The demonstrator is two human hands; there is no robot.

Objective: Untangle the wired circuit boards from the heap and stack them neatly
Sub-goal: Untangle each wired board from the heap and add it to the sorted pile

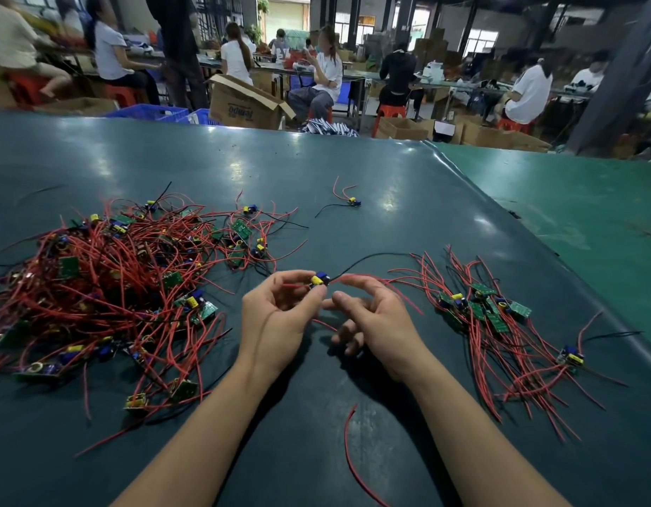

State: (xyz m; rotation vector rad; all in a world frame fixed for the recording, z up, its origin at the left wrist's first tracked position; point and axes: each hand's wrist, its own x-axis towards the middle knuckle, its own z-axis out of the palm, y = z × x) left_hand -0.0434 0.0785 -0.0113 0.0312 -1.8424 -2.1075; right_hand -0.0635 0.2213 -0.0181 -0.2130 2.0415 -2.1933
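Note:
A big tangled heap [108,279] of small green circuit boards with red and black wires covers the left of the dark green table [316,170]. On the right lies a smaller pile [481,309] of sorted boards with their wires trailing toward me. My left hand [276,316] pinches one wired board [319,279], with yellow and blue parts, above the table's middle. My right hand [371,320] is beside it, its fingers curled round that board's red wires.
A single wired board [353,202] lies alone farther back. A loose red wire [353,451] lies near my right forearm. Another board [571,356] sits at the right pile's near edge. Beyond the table's far edge are cardboard boxes [243,102], blue crates and seated people.

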